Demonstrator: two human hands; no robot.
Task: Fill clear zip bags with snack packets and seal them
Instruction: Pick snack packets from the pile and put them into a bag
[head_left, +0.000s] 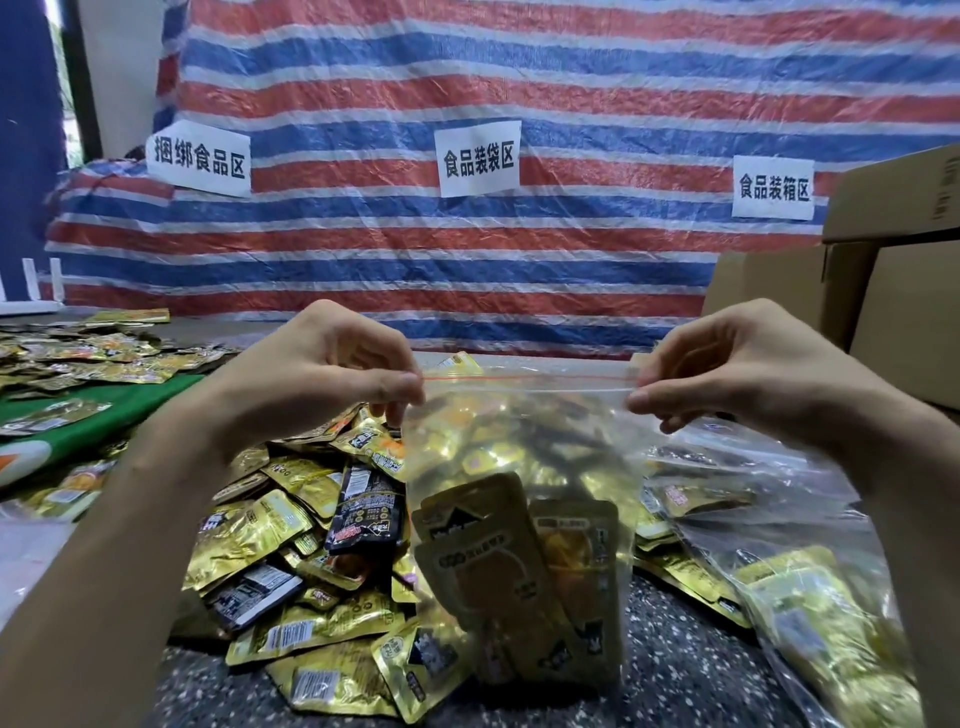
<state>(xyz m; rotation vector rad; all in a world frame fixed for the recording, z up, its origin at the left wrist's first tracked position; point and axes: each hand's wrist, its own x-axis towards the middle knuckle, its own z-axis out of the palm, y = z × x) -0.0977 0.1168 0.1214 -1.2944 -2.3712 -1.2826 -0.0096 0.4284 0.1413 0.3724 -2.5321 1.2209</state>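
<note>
In the middle of the frame a clear zip bag (519, 467) is hanging between both hands, already holding a load of gold snack packets (498, 545). The left hand (322, 374) is pinching its top left corner and the right hand (737, 374) its top right, stretching the red-lined zip strip (524, 380) taut. Sealing looks to be the step under way, though I cannot tell if the strip is closed. Other filled bags (810, 597) are lying at lower right, and a loose packet pile (291, 545) is waiting at lower left.
</note>
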